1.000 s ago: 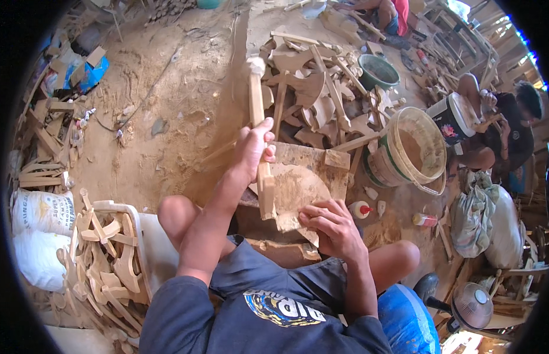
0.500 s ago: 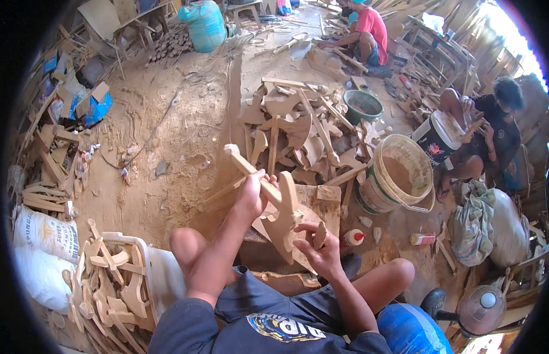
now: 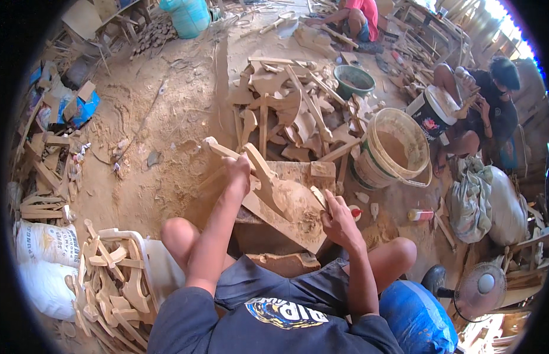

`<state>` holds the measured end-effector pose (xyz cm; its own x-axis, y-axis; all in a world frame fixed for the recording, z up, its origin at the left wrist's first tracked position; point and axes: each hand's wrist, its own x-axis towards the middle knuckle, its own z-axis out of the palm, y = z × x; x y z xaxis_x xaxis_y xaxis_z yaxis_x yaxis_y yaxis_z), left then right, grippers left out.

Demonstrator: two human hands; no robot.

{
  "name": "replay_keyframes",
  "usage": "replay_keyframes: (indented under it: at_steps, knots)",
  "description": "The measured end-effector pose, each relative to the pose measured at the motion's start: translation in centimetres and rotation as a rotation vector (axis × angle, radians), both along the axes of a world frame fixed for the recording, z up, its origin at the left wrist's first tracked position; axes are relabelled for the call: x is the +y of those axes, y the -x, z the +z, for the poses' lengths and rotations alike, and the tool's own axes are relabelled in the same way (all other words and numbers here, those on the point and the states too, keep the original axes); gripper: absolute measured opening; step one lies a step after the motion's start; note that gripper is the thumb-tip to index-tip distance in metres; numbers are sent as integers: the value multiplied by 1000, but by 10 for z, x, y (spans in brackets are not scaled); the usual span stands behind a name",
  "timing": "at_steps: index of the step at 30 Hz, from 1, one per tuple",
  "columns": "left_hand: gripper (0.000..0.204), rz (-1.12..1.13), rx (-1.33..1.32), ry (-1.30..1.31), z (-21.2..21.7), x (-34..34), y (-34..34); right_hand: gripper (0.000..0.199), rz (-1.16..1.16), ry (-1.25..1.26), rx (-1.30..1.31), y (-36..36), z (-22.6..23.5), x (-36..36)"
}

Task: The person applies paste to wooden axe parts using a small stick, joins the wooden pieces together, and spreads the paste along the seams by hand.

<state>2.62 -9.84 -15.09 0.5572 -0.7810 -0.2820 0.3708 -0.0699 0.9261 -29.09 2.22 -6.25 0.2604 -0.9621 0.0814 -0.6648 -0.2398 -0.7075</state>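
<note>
At the far left two white sacks (image 3: pixel 45 259) lie one above the other, and just right of them a white plastic chair (image 3: pixel 149 259) is piled with cut wooden shapes (image 3: pixel 112 289), too many and too overlapped to count. The person sits on the sandy floor (image 3: pixel 162 124) with both knees up. The left hand (image 3: pixel 238 168) is closed in a fist around a long curved wooden piece (image 3: pixel 264 177), which slants from a pale tip at upper left down to a broad rounded end at the middle. That broad end rests on a flat wooden board (image 3: pixel 292 227) in front of the person's knees, between the two hands. The right hand (image 3: pixel 339 221) is curled, its fingers pinching a small pale strip (image 3: pixel 319 197) against the right edge of the curved piece; what that strip is cannot be told. Beyond the hands a heap of sawn wooden offcuts (image 3: pixel 292 112) spreads across the floor. To its right stand three containers: one green basin (image 3: pixel 353 79), one large cream bucket (image 3: pixel 392 147) and one white-and-dark bucket (image 3: pixel 430 109). Two other people sit behind, one in a pink top (image 3: pixel 360 15) at the top, one in dark clothes (image 3: pixel 489 112) at the right. A grey-green bundle of cloth (image 3: pixel 484 200) lies below that person, and one small electric fan (image 3: pixel 478 289) stands at lower right beside a blue sack (image 3: pixel 413 318).
</note>
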Motion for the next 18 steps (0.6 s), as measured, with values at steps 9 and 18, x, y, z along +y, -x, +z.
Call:
replay_keyframes:
  at_steps: [9,18]
  knots:
    - [27,-398,11,-93,-9,14,-9,15,111,-228,517,37,-61,12]
    - [42,-411,144,-165,-24,12,8,15,69,-189,689,5,-94,19]
